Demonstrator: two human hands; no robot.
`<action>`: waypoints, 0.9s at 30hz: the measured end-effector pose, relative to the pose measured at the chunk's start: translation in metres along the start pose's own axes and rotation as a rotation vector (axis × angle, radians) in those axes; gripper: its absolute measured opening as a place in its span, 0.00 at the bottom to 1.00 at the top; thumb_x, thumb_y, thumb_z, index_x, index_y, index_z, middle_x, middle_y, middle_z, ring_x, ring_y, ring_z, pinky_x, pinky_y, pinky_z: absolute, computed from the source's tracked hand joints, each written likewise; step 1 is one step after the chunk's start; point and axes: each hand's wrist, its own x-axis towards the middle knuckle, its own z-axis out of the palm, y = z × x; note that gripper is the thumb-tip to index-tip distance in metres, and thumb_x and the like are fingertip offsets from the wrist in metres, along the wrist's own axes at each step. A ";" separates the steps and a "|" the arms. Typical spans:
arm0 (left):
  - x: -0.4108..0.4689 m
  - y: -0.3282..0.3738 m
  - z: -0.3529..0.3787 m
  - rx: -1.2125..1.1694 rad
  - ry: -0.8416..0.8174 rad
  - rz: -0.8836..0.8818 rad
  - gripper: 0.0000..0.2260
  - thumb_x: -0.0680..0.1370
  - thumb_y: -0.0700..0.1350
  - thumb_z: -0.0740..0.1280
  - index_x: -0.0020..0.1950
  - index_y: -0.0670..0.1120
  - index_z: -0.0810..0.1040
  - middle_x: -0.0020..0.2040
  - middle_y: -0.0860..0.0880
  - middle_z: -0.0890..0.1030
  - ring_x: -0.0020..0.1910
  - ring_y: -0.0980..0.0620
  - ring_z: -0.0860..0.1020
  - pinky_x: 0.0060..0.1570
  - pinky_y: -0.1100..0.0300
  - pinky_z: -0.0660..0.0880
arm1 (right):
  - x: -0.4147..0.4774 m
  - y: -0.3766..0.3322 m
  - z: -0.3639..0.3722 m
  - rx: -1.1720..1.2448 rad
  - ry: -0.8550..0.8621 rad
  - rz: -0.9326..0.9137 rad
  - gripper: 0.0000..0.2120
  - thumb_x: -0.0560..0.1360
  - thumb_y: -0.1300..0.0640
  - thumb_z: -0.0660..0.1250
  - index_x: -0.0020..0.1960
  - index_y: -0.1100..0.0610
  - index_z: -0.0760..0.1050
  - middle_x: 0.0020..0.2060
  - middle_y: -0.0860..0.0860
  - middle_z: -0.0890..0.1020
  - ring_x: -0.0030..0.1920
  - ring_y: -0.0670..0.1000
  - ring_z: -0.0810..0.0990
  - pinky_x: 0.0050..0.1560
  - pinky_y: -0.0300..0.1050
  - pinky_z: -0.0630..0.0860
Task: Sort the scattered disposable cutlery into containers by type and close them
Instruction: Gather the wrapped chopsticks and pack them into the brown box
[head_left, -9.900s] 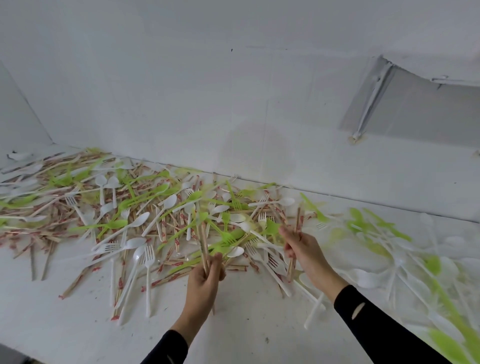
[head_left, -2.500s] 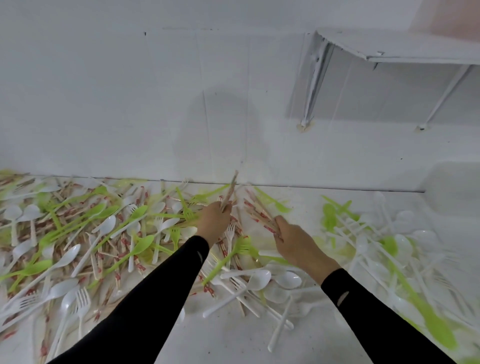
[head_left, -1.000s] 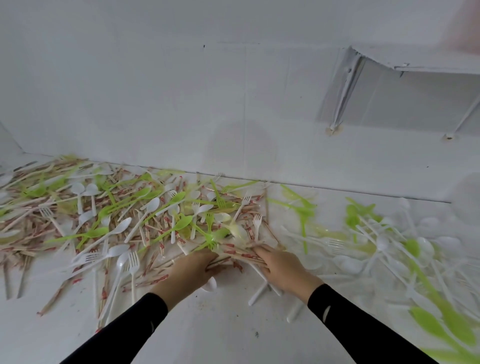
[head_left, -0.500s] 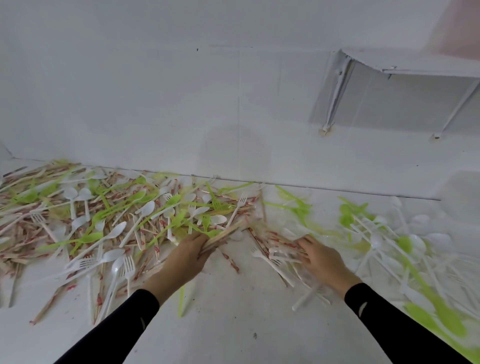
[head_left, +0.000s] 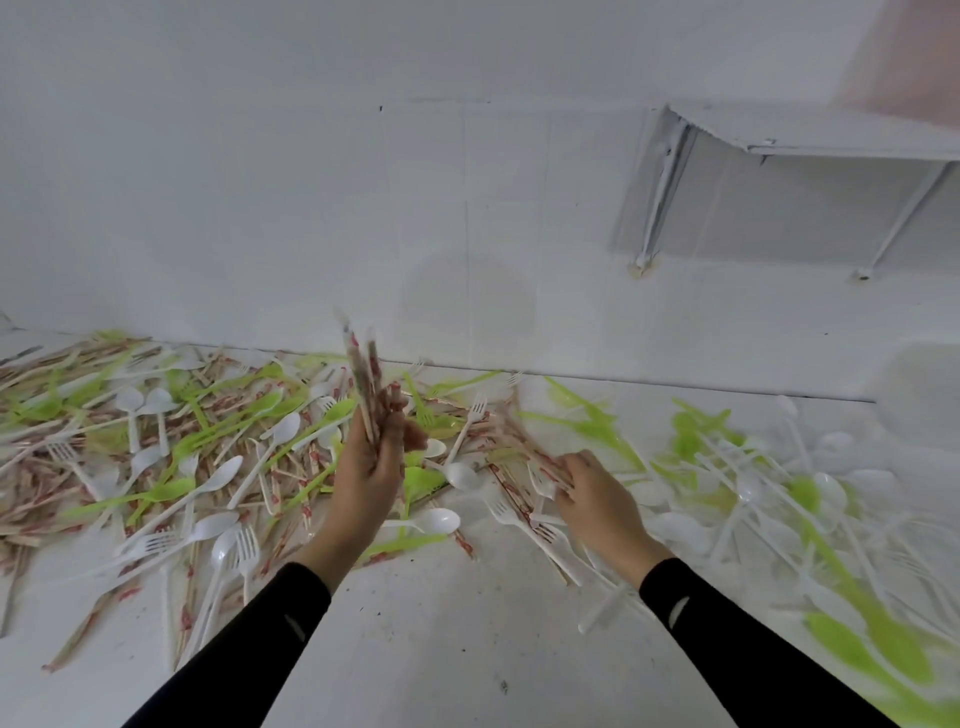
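A wide pile of disposable cutlery (head_left: 218, 441) covers the white table: white spoons and forks, green spoons and forks, and paper-wrapped chopsticks with red print. My left hand (head_left: 371, 462) grips a bundle of wrapped chopsticks (head_left: 363, 384) and holds it upright above the pile. My right hand (head_left: 592, 493) lies palm down on wrapped chopsticks (head_left: 524, 452) and white forks at the pile's right edge, fingers curled onto them. A second spread of white and green spoons (head_left: 769, 483) lies to the right.
A white wall (head_left: 467, 234) rises directly behind the table. A white shelf (head_left: 810, 140) on brackets hangs at the upper right. A translucent white container (head_left: 919, 384) stands blurred at the far right. Bare table (head_left: 441, 649) lies between my forearms.
My left hand has lifted its chopstick bundle from lying low on the pile to upright. My right hand has shifted slightly on the cutlery at the right edge.
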 end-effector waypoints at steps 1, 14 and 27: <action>-0.003 0.002 0.002 -0.008 0.020 -0.005 0.10 0.82 0.46 0.59 0.59 0.42 0.72 0.38 0.48 0.78 0.35 0.53 0.76 0.34 0.63 0.74 | -0.002 -0.010 0.005 -0.005 -0.042 -0.025 0.09 0.78 0.54 0.63 0.57 0.55 0.75 0.51 0.50 0.75 0.50 0.57 0.80 0.42 0.46 0.69; -0.048 -0.057 -0.016 0.654 -0.603 0.018 0.12 0.76 0.59 0.66 0.46 0.52 0.83 0.31 0.61 0.77 0.31 0.58 0.73 0.30 0.67 0.65 | -0.032 -0.010 0.032 -0.007 -0.133 0.030 0.11 0.78 0.53 0.63 0.59 0.52 0.77 0.50 0.51 0.82 0.52 0.54 0.81 0.42 0.42 0.71; -0.039 -0.098 0.001 0.915 -0.720 0.389 0.16 0.79 0.59 0.54 0.53 0.52 0.76 0.50 0.56 0.76 0.39 0.51 0.78 0.26 0.58 0.72 | -0.027 0.005 0.020 -0.330 -0.153 0.017 0.20 0.80 0.43 0.59 0.63 0.55 0.74 0.56 0.50 0.72 0.50 0.54 0.80 0.41 0.44 0.70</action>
